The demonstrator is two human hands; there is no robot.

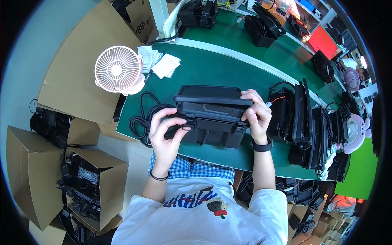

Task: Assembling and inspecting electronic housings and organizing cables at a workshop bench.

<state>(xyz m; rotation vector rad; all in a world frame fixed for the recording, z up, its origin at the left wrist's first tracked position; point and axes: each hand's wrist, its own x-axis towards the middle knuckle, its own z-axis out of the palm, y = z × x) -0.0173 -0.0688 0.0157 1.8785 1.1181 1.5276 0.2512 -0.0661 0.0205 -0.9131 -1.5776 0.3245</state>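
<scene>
A black plastic box [212,132] with a lid [212,94] rests on the green table in front of me. The lid lies over the top, and whether it is fully seated I cannot tell. My left hand [165,128] grips the box's left front corner, its fingertips and thumb pressed at the lid's edge. At the right end my right hand [258,114] holds the lid and the front edge, thumb in front and fingers over the top. Beside the box on the left lies a coiled black cable [145,122].
A white fan [116,70] and some paper slips [166,66] stand at the table's far left. More black boxes [302,118] with cables crowd the right side. Cardboard boxes [100,188] holding black parts sit on the floor at left. Beyond the white rail is another green table [228,36].
</scene>
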